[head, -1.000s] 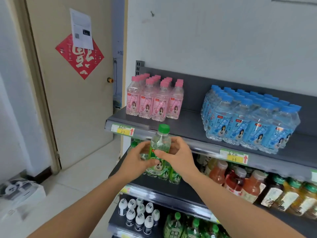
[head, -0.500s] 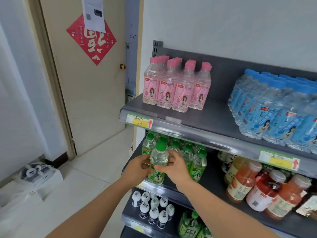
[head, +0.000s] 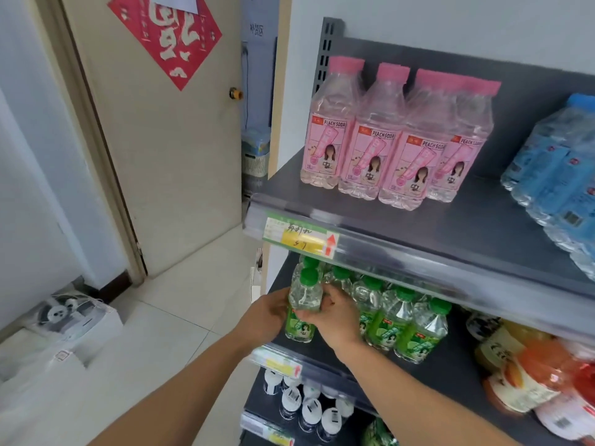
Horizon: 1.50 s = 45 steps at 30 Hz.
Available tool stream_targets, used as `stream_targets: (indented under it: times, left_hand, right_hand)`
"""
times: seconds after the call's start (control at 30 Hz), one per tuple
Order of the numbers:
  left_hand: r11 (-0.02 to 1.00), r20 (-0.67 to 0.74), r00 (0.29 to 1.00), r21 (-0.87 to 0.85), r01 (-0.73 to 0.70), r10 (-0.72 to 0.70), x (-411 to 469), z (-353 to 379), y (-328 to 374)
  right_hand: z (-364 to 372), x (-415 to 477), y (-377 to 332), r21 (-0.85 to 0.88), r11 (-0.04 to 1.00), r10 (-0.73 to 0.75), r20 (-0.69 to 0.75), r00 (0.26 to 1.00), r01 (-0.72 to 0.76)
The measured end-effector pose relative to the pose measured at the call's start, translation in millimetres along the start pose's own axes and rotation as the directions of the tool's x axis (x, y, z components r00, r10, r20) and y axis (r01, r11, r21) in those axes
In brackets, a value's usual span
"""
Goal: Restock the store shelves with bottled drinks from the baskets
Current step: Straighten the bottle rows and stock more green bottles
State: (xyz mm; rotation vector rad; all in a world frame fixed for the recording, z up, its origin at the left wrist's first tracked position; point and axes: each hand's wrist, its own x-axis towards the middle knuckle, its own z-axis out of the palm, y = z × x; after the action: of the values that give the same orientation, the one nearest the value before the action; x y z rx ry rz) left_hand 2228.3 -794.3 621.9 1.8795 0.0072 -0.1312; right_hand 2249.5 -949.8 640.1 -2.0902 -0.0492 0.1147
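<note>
So the person has both hands on one green-capped bottle (head: 304,304), just below the centre of the frame. The left hand (head: 267,317) is curled round its left side and the right hand (head: 338,320) wraps the right side, thumb across the front, so it's a proper two-handed grip, neither hand open. The bottle is upright at the front left corner of the middle shelf (head: 450,378), with its base right down at the shelf surface. Honestly can't tell whether it's actually resting there or just above it.

Right beside it, to the right, there's a bunch of matching green bottles (head: 402,320) packed close together under the lip of the top shelf (head: 450,226). Further right on the same level are some orange and red juice bottles (head: 531,378), kinda blurry.

Up top sit the pink peach soda bottles (head: 386,149), with blue-labelled bottles (head: 560,175) at the right edge of the frame. A yellow price tag (head: 299,236) is stuck on the top shelf's front rail. Bottom centre, there's a lower shelf with white-capped bottles (head: 306,403).

The left half of the frame is a beige door (head: 167,149) with a red paper decoration (head: 167,37), plus a white box (head: 70,317) on the floor.
</note>
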Motion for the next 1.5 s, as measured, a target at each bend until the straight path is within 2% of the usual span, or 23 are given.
stream_targets:
  times: [0.13, 0.43, 0.63, 0.77, 0.9, 1.1, 1.27, 1.5]
  left_hand:
    - [0.999, -0.03, 1.0, 0.048, 0.007, -0.006, 3, -2, 2]
    - [0.995, -0.025, 0.998, 0.083, 0.054, -0.052, -2, -5, 2]
    - [0.978, -0.011, 0.996, 0.191, 0.089, -0.088, -6, -1, 10]
    - [0.926, -0.092, 0.987, 0.344, 0.157, -0.133, -14, 3, 18]
    - [0.887, -0.16, 0.974, 0.409, 0.215, -0.163, -36, 20, 24]
    - [0.844, -0.172, 0.972, 0.485, 0.227, -0.163, -82, 80, 23]
    - [0.829, -0.069, 0.982, 0.528, 0.186, -0.176, -133, 163, 11]
    - [0.793, 0.089, 0.971, 0.596, 0.127, -0.223, -187, 276, -32]
  right_hand:
    - [10, -1, 2, -0.151, 0.987, -0.058, -0.05, 0.997, 0.05]
    - [13, -3, -3, -0.254, 0.967, -0.037, -0.071, 0.997, 0.018]
    - [6, -7, -2, -0.321, 0.947, -0.025, 0.017, 1.0, 0.029]
    - [-13, -19, -1, -0.397, 0.916, -0.019, 0.093, 0.995, 0.055]
    - [-41, -46, 13, -0.442, 0.895, 0.003, 0.132, 0.991, 0.056]
    - [-95, -108, 58, -0.482, 0.876, 0.062, 0.143, 0.988, 0.015]
    - [-135, -173, 120, -0.526, 0.849, 0.136, 0.145, 0.98, -0.04]
    - [-172, -249, 223, -0.584, 0.788, 0.321, 0.12, 0.939, -0.195]
